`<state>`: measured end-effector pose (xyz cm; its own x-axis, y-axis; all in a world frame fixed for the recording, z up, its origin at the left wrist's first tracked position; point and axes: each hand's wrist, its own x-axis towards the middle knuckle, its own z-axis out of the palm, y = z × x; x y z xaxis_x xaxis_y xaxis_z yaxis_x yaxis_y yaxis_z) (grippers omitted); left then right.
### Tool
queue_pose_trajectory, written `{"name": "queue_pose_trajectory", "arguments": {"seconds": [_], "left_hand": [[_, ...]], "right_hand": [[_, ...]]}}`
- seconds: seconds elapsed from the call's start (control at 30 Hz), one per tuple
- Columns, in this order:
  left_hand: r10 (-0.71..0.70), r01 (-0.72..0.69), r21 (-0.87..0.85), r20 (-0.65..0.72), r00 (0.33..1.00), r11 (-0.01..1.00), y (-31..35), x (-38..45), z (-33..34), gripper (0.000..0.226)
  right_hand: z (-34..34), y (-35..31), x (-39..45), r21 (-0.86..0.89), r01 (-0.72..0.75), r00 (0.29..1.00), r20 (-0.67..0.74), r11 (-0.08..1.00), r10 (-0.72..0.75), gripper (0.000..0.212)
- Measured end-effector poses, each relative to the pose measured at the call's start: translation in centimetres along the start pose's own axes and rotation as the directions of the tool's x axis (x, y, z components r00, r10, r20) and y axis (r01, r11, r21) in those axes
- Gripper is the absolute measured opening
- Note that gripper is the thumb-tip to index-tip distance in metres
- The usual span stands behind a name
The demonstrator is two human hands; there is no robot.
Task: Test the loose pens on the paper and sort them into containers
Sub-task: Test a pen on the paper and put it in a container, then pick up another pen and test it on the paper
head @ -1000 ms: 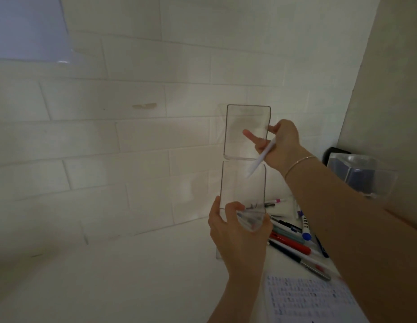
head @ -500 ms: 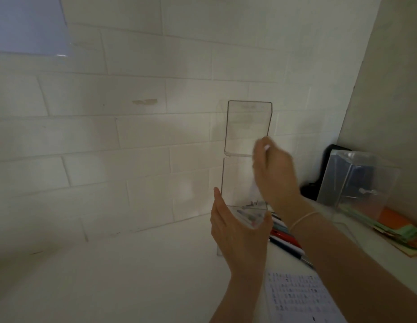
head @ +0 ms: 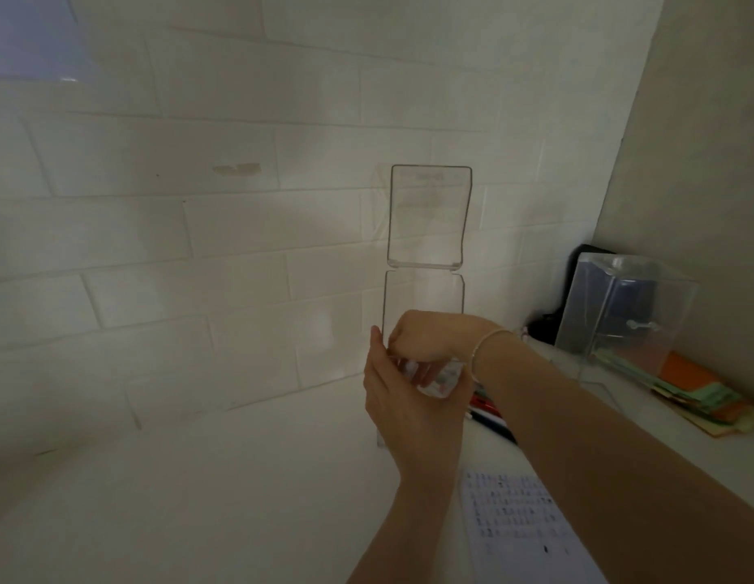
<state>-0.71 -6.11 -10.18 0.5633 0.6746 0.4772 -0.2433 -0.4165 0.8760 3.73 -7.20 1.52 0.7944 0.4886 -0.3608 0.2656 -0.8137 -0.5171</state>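
Note:
A tall clear container (head: 421, 292) stands against the tiled wall with its hinged lid (head: 430, 217) flipped up. My left hand (head: 409, 406) grips the container's front near the top, thumb on the left wall. My right hand (head: 430, 339) is bent down over the opening, its fingers pointing into the box behind the clear wall. The white pen it carried is hidden, so I cannot tell whether the fingers still hold it. Several loose pens (head: 489, 410), red and dark, lie on the counter just right of the container. The test paper (head: 518, 524) lies in front, covered with marks.
A second clear container (head: 628, 314) stands at the right by the corner, with a dark object behind it. Orange and green paper pads (head: 704, 385) lie further right along the side wall. The white counter stretches away to the left.
My right hand has dropped from beside the raised lid down to the container's opening, taking the white pen with it. The pen no longer shows. My left hand keeps its grip.

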Motion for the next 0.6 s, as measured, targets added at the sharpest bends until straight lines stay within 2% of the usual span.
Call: {"name": "queue_pose_trajectory", "arguments": {"seconds": [0.07, 0.13, 0.2, 0.23, 0.27, 0.33, 0.37, 0.4, 0.43, 0.47, 0.53, 0.6], "left_hand": [[0.004, -0.004, -0.006, 0.003, 1.0, 1.0, 0.0, 0.1, 0.0, 0.115], [0.015, -0.015, -0.012, 0.004, 1.0, 1.0, 0.2, 0.0, 0.0, 0.115], [0.023, -0.023, 0.001, -0.002, 1.0, 1.0, 0.1, 0.0, 0.0, 0.114], [0.025, -0.025, 0.014, -0.008, 1.0, 1.0, 0.0, 0.0, 0.0, 0.113], [0.027, -0.027, 0.025, -0.011, 1.0, 0.999, -0.1, 0.0, 0.0, 0.113], [0.036, -0.036, 0.031, -0.001, 0.999, 0.999, -0.1, -0.1, -0.1, 0.113], [0.045, -0.045, 0.031, 0.009, 0.999, 0.998, -0.2, -0.1, -0.2, 0.113], [0.058, -0.058, 0.038, 0.018, 0.998, 0.998, -0.2, -0.1, -0.3, 0.114], [0.068, -0.069, 0.053, 0.026, 0.997, 0.996, -0.3, -0.1, -0.4, 0.115], [0.07, -0.072, 0.08, 0.031, 0.997, 0.994, -0.2, -0.2, -0.6, 0.116], [0.116, -0.116, 0.139, 0.005, 0.993, 0.983, 0.1, -0.3, -0.9, 0.111], [0.327, -0.316, 0.145, -0.061, 0.943, 0.938, 0.9, -0.8, -1.2, 0.089]], "right_hand": [[0.0, -0.1, -0.1, -0.027, 0.004, 1.0, 0.025, 1.0, -0.003, 0.028], [-0.2, 0.3, -0.2, -0.063, 0.069, 0.997, -0.039, 0.996, -0.072, 0.026], [-0.7, 1.1, -0.5, -0.017, 0.188, 0.956, -0.227, 0.982, -0.187, 0.022], [-1.1, 1.6, -1.1, 0.045, 0.274, 0.899, -0.368, 0.961, -0.239, 0.021], [-1.5, 2.2, -1.8, 0.096, 0.371, 0.797, -0.543, 0.924, -0.264, 0.02], [-2.4, 3.8, -3.4, 0.124, 0.556, 0.47, -0.862, 0.822, -0.188, 0.02], [-2.8, 4.9, -3.9, 0.138, 0.612, 0.343, -0.934, 0.779, -0.103, 0.02], [-3.0, 6.1, -4.1, 0.172, 0.628, 0.283, -0.959, 0.758, -0.016, 0.02], [-3.0, 7.5, -4.1, 0.214, 0.604, 0.276, -0.96, 0.768, 0.051, 0.02], [-2.9, 9.0, -3.7, 0.252, 0.536, 0.313, -0.946, 0.806, 0.087, 0.019], [-2.2, 11.9, -3.1, 0.288, 0.313, 0.487, -0.867, 0.905, 0.108, 0.021], [-0.7, 14.4, -2.4, 0.18, 0.034, 0.715, -0.691, 0.983, 0.102, 0.02]]}}
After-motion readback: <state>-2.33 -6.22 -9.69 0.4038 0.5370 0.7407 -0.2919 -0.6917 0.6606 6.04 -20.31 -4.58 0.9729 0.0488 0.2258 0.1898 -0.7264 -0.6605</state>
